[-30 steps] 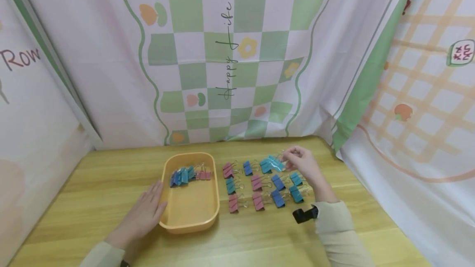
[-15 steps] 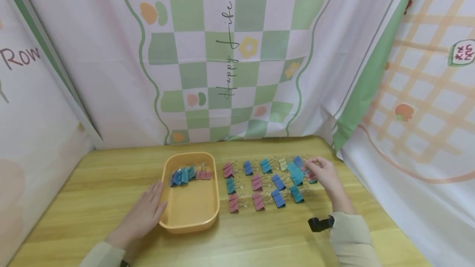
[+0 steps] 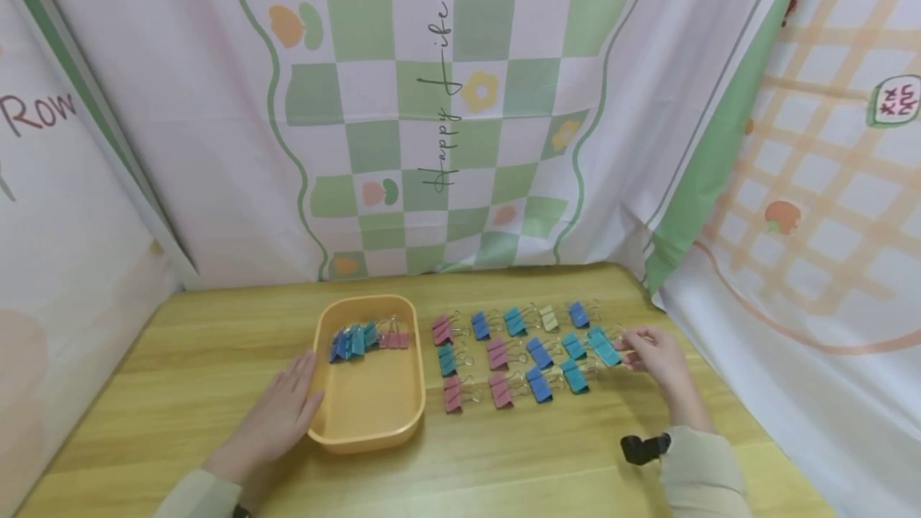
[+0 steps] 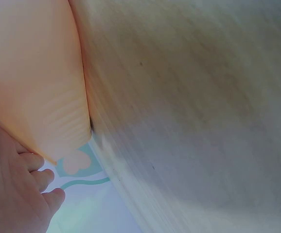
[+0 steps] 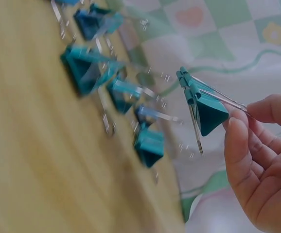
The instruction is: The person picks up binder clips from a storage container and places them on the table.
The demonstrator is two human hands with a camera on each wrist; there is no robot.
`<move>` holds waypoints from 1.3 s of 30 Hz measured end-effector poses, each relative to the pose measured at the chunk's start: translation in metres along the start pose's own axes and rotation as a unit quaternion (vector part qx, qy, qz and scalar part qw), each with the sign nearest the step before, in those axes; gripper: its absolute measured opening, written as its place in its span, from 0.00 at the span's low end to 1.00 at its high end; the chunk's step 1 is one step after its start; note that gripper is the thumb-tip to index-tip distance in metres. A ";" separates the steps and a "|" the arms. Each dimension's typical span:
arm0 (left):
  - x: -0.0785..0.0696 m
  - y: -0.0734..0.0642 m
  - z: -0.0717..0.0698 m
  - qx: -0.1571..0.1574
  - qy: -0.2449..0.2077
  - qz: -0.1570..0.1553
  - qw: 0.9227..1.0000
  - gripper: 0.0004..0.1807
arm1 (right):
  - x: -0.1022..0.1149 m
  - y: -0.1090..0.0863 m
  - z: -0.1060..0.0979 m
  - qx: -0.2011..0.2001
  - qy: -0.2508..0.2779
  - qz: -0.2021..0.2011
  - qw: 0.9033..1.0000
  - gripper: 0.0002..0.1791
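Note:
My right hand [image 3: 658,354] pinches a teal binder clip [image 3: 603,346] by its wire handle, just right of the clips on the table. In the right wrist view, thumb and finger of the right hand [image 5: 267,165] hold the handle of that teal binder clip [image 5: 209,110], and its body is raised above the table. My left hand [image 3: 277,406] lies with straight fingers against the left side of the yellow tray [image 3: 367,442]. The left wrist view has the left hand [image 4: 16,184] beside the tray's wall [image 4: 33,82]. Blue, teal and pink binder clips [image 3: 356,340] lie grouped in the tray's far part.
Right of the tray, rows of binder clips lie on the wooden table [image 3: 496,462]: pink ones [image 3: 498,354], blue ones [image 3: 540,352], teal ones [image 3: 576,376] and a pale yellow one [image 3: 549,318]. A printed curtain [image 3: 424,142] hangs behind the table's far edge.
My right hand has moved right and nearer to me with the teal binder clip, passing over the rows. The pale yellow clip and the far-right blue clip now show. My left hand stays put.

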State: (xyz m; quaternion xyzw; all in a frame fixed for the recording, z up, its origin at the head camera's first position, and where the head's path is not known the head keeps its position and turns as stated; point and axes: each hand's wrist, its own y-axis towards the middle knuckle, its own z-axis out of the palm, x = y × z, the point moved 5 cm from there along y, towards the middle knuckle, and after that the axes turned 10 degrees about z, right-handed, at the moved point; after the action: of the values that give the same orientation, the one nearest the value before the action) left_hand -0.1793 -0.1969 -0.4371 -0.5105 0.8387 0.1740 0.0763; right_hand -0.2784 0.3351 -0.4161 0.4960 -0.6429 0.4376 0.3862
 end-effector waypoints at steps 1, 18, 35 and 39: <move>0.000 0.000 0.000 -0.001 -0.001 0.000 1.000 0.32 | -0.003 0.000 -0.001 0.000 -0.002 0.004 1.000 0.18; 0.000 0.000 0.000 -0.003 -0.004 0.000 1.000 0.32 | -0.042 0.003 -0.008 0.004 -0.013 0.061 0.998 0.16; -0.002 0.000 -0.001 -0.005 -0.004 0.001 1.000 0.32 | -0.035 0.009 -0.022 -0.050 -0.046 0.035 0.997 0.25; -0.002 0.000 -0.001 -0.002 -0.002 -0.002 1.000 0.31 | -0.010 0.011 -0.024 -0.055 -0.047 -0.005 0.997 0.26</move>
State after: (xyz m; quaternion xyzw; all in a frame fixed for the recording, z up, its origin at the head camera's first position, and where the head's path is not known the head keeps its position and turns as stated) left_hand -0.1783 -0.1953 -0.4354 -0.5116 0.8372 0.1770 0.0772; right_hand -0.2852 0.3618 -0.4194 0.4967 -0.6810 0.3763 0.3846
